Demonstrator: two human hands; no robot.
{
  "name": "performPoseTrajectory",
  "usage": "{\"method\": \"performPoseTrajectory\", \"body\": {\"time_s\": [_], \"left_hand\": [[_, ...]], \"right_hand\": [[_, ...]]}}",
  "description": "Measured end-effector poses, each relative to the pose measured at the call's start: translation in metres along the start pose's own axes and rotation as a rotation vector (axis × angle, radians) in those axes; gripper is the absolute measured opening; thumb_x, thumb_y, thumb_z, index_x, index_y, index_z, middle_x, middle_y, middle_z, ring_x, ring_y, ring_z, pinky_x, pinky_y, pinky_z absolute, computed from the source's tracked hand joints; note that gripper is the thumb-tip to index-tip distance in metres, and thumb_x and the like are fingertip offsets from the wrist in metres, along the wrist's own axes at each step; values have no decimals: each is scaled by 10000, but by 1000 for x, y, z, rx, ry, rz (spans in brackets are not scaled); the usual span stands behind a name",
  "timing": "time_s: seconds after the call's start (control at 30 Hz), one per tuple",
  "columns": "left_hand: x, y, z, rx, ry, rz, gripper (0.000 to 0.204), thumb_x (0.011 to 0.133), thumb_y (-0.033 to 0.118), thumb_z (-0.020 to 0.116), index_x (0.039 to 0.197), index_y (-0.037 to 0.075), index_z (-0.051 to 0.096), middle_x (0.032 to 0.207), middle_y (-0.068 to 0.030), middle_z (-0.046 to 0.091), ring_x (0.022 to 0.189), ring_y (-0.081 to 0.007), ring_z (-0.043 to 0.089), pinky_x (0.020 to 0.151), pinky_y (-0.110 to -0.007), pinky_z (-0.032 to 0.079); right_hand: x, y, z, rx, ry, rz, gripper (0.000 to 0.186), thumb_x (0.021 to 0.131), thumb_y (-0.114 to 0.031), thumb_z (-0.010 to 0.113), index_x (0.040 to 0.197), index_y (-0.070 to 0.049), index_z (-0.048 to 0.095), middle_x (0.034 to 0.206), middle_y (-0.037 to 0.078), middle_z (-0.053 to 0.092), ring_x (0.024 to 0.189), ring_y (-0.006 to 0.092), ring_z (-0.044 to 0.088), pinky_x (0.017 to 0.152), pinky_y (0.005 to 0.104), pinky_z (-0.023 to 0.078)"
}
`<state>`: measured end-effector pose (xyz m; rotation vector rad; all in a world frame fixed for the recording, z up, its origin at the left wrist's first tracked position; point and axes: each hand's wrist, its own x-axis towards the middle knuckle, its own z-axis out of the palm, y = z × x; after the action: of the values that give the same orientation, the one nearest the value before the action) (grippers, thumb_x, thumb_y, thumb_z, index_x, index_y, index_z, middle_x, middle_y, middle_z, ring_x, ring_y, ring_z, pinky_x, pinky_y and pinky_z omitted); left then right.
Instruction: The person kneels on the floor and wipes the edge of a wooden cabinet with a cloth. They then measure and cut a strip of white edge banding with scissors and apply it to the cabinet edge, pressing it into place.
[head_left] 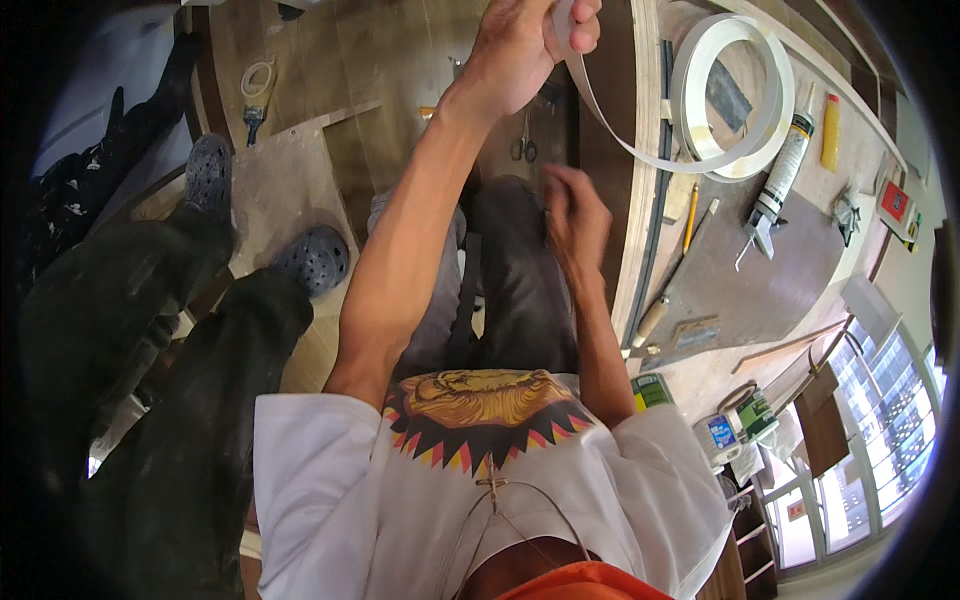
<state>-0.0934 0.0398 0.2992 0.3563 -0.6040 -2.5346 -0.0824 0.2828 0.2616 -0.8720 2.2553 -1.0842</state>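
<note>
While the left hand (515,55) pinches a narrow white strip (640,154), its round white coil (690,90) lies on the pale plywood-edged bench (640,230); right hand (582,222): loosely curled, seemingly empty. Step, to my eye: unspooling; next calls for untwisted slack.

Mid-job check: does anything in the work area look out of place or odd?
The scissors and paintbrush look misplaced: both appear to lie on the floor, where feet could catch them, while the caulking gun sits on the workbench.
</note>
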Motion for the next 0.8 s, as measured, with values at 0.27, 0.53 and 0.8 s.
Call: {"method": "performPoseTrajectory", "body": {"time_s": [0.27, 0.53, 0.8], "left_hand": [[-35, 9, 3, 176, -133, 74, 246, 1100, 294, 470, 1173, 71, 544, 853, -69, 636, 703, -203, 681, 669, -317, 573], [-69, 7, 41, 683, -251, 4, 267, 1066, 275, 562, 1139, 42, 669, 764, -33, 672, 618, -120, 659, 591, -265, 511], [-71, 11, 91, 1140, -375, -79, 301, 1058, 305, 575, 1124, 41, 703, 691, 22, 606, 580, -57, 596, 516, -207, 461]], "right_hand": [[25, 281, 177, -403, -271, 425, 355, 1016, -277, 548, 1272, -35, 596, 1250, 239, 645, 1174, 434, 619, 961, 505, 497], [18, 325, 188, -446, -109, 405, 360, 873, -313, 715, 1103, -43, 658, 1012, 175, 689, 871, 367, 673, 779, 500, 522], [-5, 108, 60, 252, -124, 272, 329, 834, -250, 728, 993, 36, 691, 755, 83, 669, 715, 185, 653, 657, 354, 515]]}}
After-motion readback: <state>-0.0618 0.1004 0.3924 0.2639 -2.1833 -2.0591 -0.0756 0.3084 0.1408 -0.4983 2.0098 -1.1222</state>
